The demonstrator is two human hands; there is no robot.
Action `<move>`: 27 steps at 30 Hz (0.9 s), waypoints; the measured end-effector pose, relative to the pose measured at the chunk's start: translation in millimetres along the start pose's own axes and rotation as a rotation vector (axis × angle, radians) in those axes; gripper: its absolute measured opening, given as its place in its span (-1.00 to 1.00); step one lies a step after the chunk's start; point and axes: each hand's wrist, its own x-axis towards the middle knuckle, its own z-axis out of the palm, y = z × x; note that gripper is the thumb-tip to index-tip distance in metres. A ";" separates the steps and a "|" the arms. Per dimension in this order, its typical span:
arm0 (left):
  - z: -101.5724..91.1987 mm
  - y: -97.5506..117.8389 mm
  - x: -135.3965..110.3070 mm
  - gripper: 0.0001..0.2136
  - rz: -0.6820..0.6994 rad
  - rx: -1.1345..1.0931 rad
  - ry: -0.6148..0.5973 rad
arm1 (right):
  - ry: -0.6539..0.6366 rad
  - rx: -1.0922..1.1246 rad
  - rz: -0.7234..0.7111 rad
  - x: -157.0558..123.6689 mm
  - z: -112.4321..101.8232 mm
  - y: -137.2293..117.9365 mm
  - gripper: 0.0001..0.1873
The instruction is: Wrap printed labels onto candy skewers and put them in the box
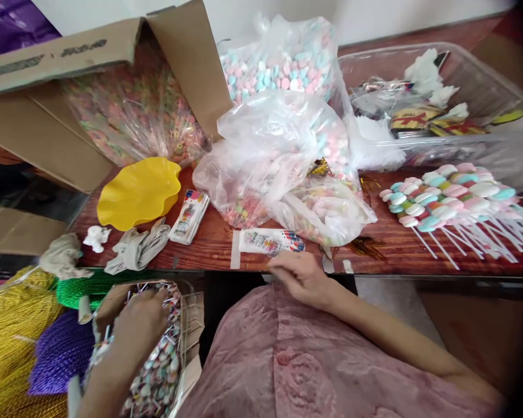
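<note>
My left hand reaches down into an open cardboard box at the lower left. Inside lie many small wrapped candies on sticks in pastel colours. The fingers of that hand are blurred and partly hidden, so their grip does not show. My right hand rests at the table's front edge with its fingers curled in; what they hold, if anything, is hidden. Just beyond it a stack of printed clear plastic bags lies flat. Candy skewers with white sticks are piled on the right of the table.
Plastic bags of pastel candies fill the table's middle. A yellow wavy bowl, a second bag stack and cloth gloves lie left. A clear bin stands back right, a large carton back left. Coloured bead strands hang lower left.
</note>
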 end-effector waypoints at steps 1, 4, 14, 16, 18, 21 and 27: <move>0.4 21.1 20.4 -0.76 0.099 -0.018 0.041 | 0.111 -0.048 0.031 -8.8 -8.2 7.2 -0.77; 1.2 101.2 91.6 -0.69 0.454 -0.166 0.094 | 0.447 -0.286 0.113 -39.5 -34.1 24.6 -0.85; 38.3 151.4 169.5 -0.76 0.682 -0.133 0.233 | 0.804 -1.313 0.343 -127.9 -165.6 61.6 -0.83; 43.2 148.3 168.3 -0.75 0.640 -0.199 0.333 | 0.858 -1.421 0.355 -128.0 -184.0 61.9 -0.82; 44.6 149.6 166.2 -0.78 0.589 -0.276 0.378 | 0.898 -1.517 0.342 -124.3 -197.2 59.6 -0.81; 44.4 154.0 164.2 -0.85 0.532 -0.371 0.437 | 0.847 -1.623 0.331 -120.2 -213.3 59.0 -0.84; 42.4 157.9 154.7 -0.85 0.428 -0.407 0.279 | 0.681 -1.521 0.504 -129.4 -239.8 88.4 -0.79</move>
